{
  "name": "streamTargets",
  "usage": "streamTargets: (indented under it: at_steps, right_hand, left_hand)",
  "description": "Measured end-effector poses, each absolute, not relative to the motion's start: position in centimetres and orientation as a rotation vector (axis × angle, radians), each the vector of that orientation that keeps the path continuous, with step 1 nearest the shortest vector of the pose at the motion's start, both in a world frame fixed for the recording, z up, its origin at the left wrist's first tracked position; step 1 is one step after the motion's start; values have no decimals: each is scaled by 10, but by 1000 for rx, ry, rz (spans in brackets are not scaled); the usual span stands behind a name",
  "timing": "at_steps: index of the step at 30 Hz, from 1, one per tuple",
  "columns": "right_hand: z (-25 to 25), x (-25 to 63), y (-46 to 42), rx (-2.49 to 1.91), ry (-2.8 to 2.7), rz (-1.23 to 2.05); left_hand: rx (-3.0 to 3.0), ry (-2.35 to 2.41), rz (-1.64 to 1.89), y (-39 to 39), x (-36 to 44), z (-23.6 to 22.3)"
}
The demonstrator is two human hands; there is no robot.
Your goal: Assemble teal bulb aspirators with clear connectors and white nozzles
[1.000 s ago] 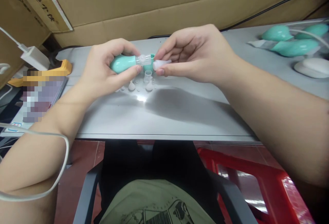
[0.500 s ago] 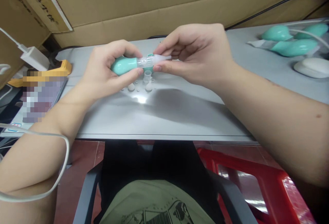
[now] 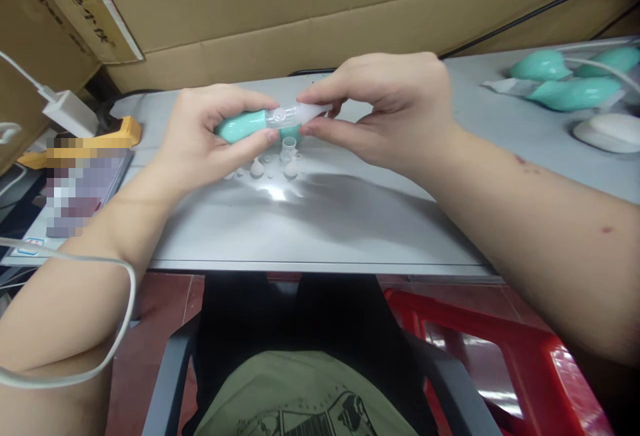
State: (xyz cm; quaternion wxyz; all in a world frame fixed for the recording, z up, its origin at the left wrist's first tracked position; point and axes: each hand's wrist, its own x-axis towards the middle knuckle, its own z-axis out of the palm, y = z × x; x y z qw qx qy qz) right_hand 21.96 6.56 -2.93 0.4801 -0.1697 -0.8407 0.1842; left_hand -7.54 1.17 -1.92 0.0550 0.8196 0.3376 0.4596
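Observation:
A teal nasal aspirator with a clear middle section lies level just above the table. My left hand is wrapped round its teal body, with thumb and fingertips on the clear part. At the other end, my right hand has its thumb and forefinger on either side of the soft whitish tip; its other fingers curl behind. Below the aspirator stands a small clear cup, with whitish bulb-shaped pieces and smaller bits around it. Another teal part shows partly behind the aspirator.
More teal devices and a white rounded object lie at the right. On the left are a phone-like slab, a yellow item and a white charger. A white cable crosses my left arm.
My right hand's fingers have shifted slightly on the tip, and the tip now angles a little more upward. My left hand keeps its hold on the body.

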Motion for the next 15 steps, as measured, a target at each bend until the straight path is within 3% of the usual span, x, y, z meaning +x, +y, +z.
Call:
streamTargets:
  at_steps: [15]
  right_hand:
    - [-25, 221, 63, -610, -2103, 297]
  left_hand:
    - [2462, 1014, 1401, 11, -75, -20]
